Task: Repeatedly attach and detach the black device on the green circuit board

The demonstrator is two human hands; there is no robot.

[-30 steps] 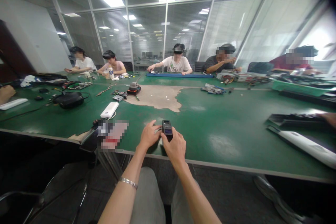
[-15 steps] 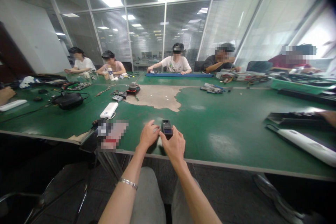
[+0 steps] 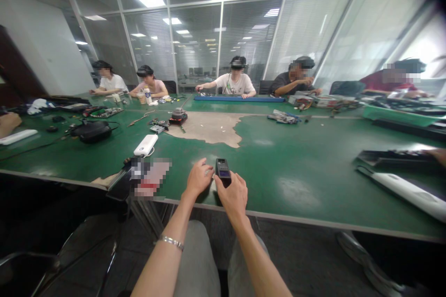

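A small dark device [image 3: 223, 171] with a little screen stands at the front edge of the green table [image 3: 272, 162]. My right hand [image 3: 234, 193] is wrapped round its near end, thumb on the left side. Just left of the device is my left hand [image 3: 199, 177], its fingers curved and apart, with nothing seen in them. A narrow gap shows between the left fingertips and the device.
Left of my hands lie a white power bank [image 3: 145, 145] and a dark tray-like object [image 3: 120, 185]. Beyond sit a black case [image 3: 91, 131] and a black-and-red device [image 3: 178, 117]. At right is a long white object [image 3: 407, 190]. Several people sit around the table.
The view has shifted slightly. The device appears turned a little in my right hand, with more of its screen showing. My left hand stays beside it.
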